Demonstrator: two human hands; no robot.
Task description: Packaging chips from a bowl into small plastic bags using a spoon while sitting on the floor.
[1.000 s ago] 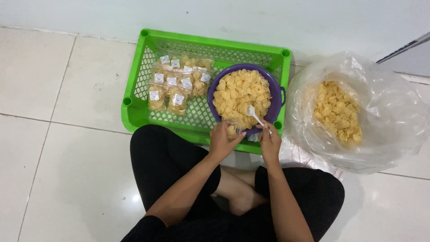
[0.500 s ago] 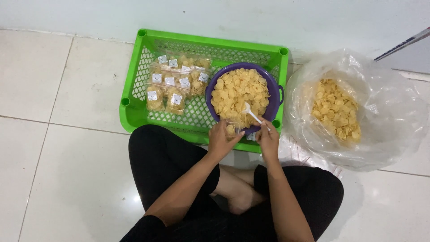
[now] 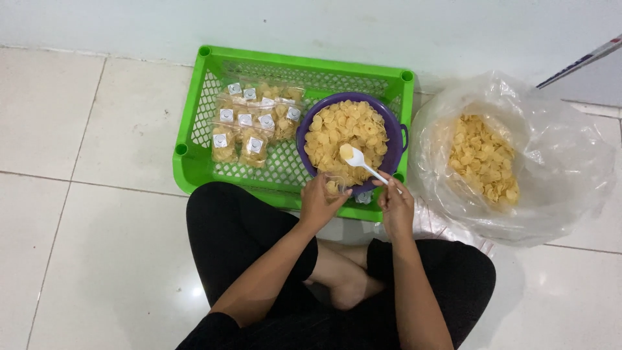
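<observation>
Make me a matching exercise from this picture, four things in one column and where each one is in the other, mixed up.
Things:
1. white plastic spoon
2. round purple plastic bowl
3. small sealed chip packets
4. large clear plastic bag

Places:
A. on the floor, right of the green plastic crate
B. left half of the crate
C. in the right hand
D. right half of the crate

Pairs: 1-C, 2-D, 3-B, 4-A

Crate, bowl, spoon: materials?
Crate: green moulded plastic by the look, lattice walls, slight gloss. Bowl: purple, probably plastic, smooth rim with a side handle. Spoon: white, likely thin plastic, matte.
</observation>
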